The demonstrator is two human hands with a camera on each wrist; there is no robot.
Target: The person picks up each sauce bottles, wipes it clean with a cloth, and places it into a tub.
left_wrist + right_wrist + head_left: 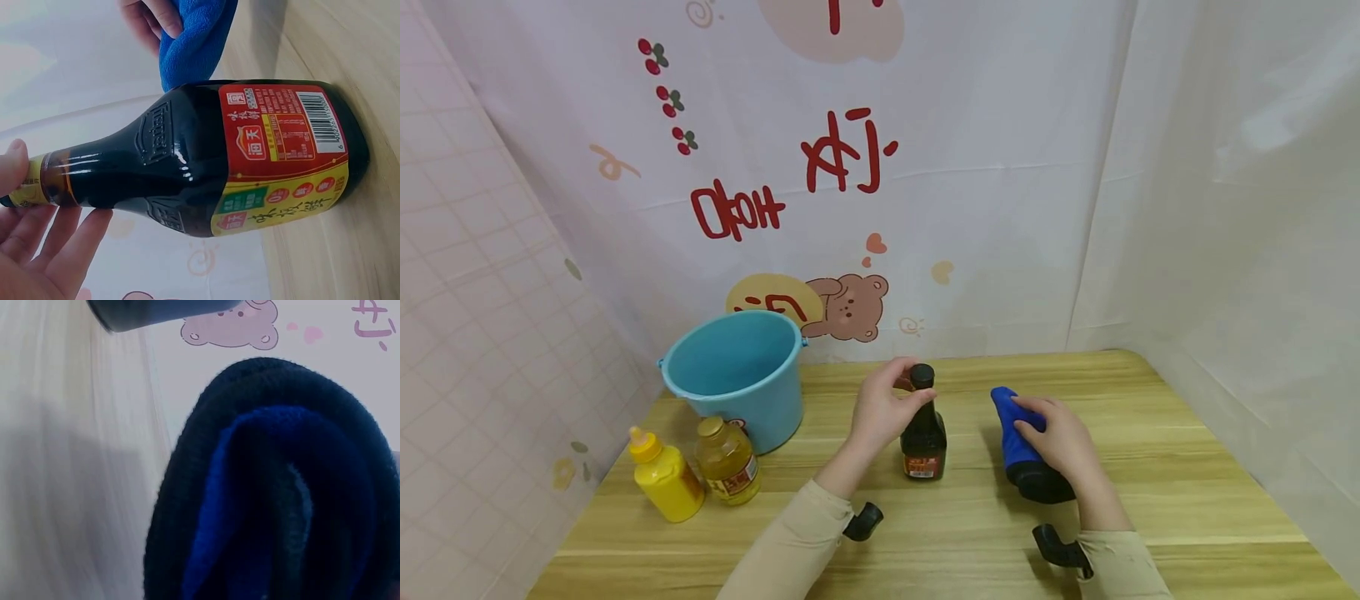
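Observation:
My left hand (886, 404) holds a dark soy sauce bottle (925, 437) by its neck, thumb on one side and fingers on the other. The bottle is upright, with a black cap; its red and yellow label shows large in the left wrist view, where the left hand (50, 244) is around the neck. To the right, my right hand (1060, 437) pinches a folded blue cloth (1018, 429) with a dark lower end. In the right wrist view the thick folds of the cloth (287, 412) fill much of the picture, and that hand is mostly hidden.
At the left of the wooden table (1180, 467) stands a light blue bucket (778, 400). In front of it are a jar of yellowish liquid (727, 462) with a gold lid and a yellow squeeze bottle (670, 487). A white printed curtain (985, 208) hangs behind.

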